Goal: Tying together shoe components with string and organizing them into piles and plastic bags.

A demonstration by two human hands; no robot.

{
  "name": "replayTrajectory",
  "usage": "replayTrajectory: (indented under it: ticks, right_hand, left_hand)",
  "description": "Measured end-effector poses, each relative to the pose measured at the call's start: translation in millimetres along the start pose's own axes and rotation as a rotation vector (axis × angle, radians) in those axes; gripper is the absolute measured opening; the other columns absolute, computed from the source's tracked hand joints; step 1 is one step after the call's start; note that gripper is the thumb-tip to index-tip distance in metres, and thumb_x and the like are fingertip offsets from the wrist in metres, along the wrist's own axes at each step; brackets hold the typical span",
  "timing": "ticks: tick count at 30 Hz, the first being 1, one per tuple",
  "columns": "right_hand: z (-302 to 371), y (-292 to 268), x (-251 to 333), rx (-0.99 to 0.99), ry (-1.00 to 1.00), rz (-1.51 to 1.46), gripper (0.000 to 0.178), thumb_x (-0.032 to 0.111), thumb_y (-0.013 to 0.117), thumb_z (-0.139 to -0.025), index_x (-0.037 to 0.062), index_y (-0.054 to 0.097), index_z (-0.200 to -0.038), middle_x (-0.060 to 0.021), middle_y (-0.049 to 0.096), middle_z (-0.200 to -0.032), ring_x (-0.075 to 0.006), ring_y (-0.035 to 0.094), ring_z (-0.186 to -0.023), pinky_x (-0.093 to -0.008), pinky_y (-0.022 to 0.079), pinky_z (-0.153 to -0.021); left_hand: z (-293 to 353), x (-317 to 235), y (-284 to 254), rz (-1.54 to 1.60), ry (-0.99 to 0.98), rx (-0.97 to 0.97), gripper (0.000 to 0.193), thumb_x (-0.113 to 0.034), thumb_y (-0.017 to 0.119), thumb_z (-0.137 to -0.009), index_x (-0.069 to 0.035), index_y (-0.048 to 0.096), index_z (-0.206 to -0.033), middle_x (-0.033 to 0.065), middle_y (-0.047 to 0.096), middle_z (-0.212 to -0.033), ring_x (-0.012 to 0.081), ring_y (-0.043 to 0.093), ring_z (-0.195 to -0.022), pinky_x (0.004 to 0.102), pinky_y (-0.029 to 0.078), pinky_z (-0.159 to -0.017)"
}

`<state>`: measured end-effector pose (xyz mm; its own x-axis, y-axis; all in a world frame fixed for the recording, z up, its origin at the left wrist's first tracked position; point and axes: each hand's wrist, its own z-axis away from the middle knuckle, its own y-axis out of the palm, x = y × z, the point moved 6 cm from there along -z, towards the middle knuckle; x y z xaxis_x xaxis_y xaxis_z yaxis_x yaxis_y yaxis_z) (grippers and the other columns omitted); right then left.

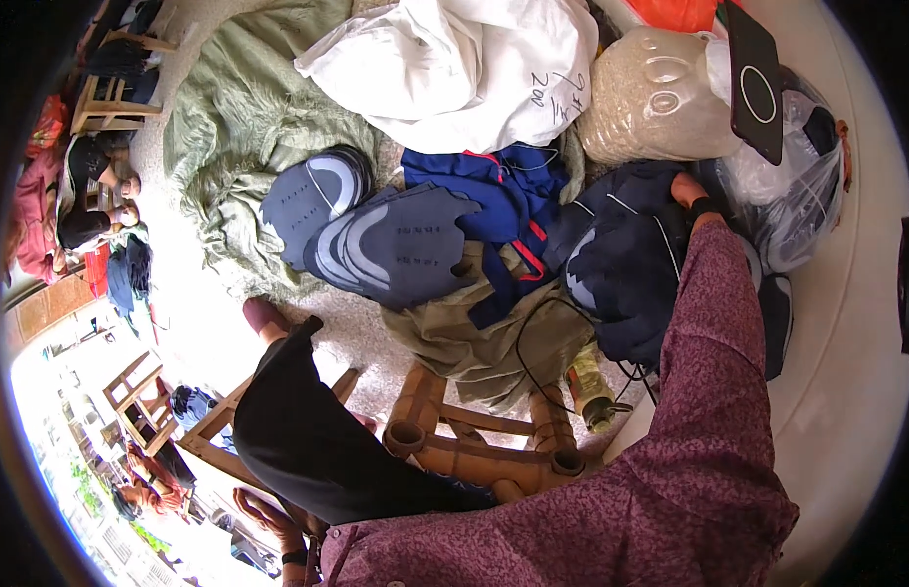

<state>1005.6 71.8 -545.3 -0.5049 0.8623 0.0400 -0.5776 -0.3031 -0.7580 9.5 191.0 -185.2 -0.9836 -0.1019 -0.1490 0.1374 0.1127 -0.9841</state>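
Note:
My right arm, in a maroon patterned sleeve, stretches toward the far right. At its end my right hand, with a dark wristband, rests at a pile of dark navy cloth pieces; its fingers are mostly hidden. Low at the left, my left hand is held beside my black-clothed knee, fingers stretched out and nothing seen in them. Left of the pile lie fanned stacks of dark grey cut pieces with pale curved bands. Between them is a blue garment with red trim.
A white sack and a bulging translucent bag stand at the back. A dark flat device rises there. Green woven sheeting covers the floor. A bamboo stool and yellowish bottle are near me. Other people sit at far left.

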Motion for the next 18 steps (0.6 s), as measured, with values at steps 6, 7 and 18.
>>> replayTrajectory:
  ticks: [6, 7, 18]
  right_hand:
    - [54, -43, 15, -0.633, -0.023, -0.013, 0.022, 0.012, 0.054, -0.079, -0.0037, 0.065, -0.088, -0.0243, 0.065, -0.093, -0.0389, 0.061, -0.093, -0.0463, 0.047, -0.080]
    - [62, -51, 18, -0.644, -0.025, -0.006, 0.022, 0.012, 0.054, -0.079, -0.0037, 0.065, -0.088, -0.0243, 0.065, -0.093, -0.0389, 0.061, -0.093, -0.0463, 0.047, -0.080]
    - [221, -141, 30, -0.631, -0.138, -1.362, 0.011, 0.000, 0.061, -0.081, -0.0048, 0.065, -0.091, -0.0102, 0.068, -0.076, -0.0116, 0.055, -0.059, -0.0217, 0.042, -0.057]
  left_hand:
    - [-6, -13, 1, -0.007, -0.023, 0.008, 0.055, -0.043, 0.034, -0.099, 0.000, 0.039, -0.134, 0.0190, 0.037, -0.139, 0.0333, 0.034, -0.130, 0.0461, 0.025, -0.109]
    - [-8, -15, 1, 0.005, -0.076, 0.013, 0.055, -0.043, 0.034, -0.099, 0.000, 0.039, -0.134, 0.0189, 0.037, -0.140, 0.0335, 0.034, -0.130, 0.0457, 0.025, -0.109]
    - [-8, -26, 5, 0.058, 0.031, 0.003, 0.055, -0.039, 0.035, -0.099, 0.002, 0.036, -0.135, 0.0208, 0.033, -0.142, 0.0361, 0.035, -0.129, 0.0458, 0.030, -0.108]
